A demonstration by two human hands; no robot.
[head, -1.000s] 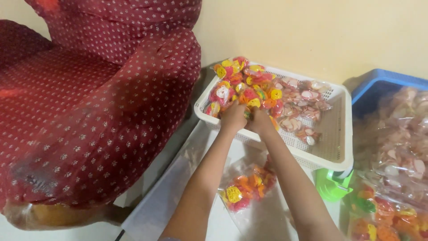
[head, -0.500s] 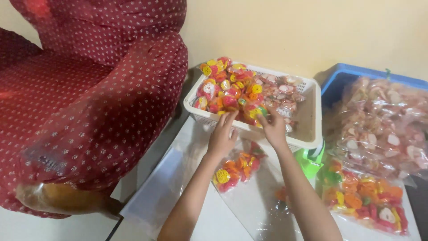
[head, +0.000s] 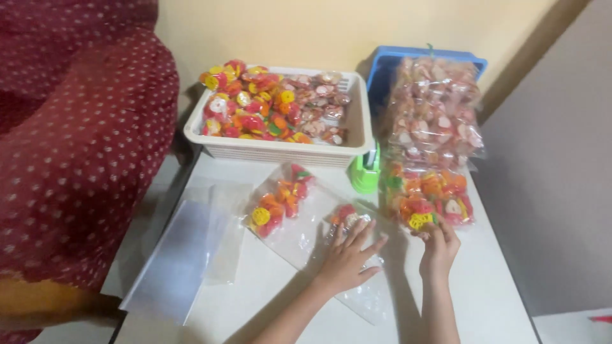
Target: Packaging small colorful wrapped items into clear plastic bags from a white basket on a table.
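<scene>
Bare table [head: 268, 293] lies open before the hands; basket [head: 280, 151] and big bags [head: 433, 121] block beyond.

a clear bag [head: 347, 255] lies flat on the white table, a few red and orange pieces in its far end, while the big bag [head: 426, 199] of colourful snacks sits right of it.

Home room, used for small-scale snack packing. Upholstered armchair [head: 76, 146], dark red with small white dots, left of the fingers. Plain cream wall [head: 357, 28] beyond. Low white surface [head: 280, 299] under the fingers; white plastic basket [head: 280, 151] of bagged coloured crackers ahead, blue tub [head: 389, 60] alongside it.
</scene>
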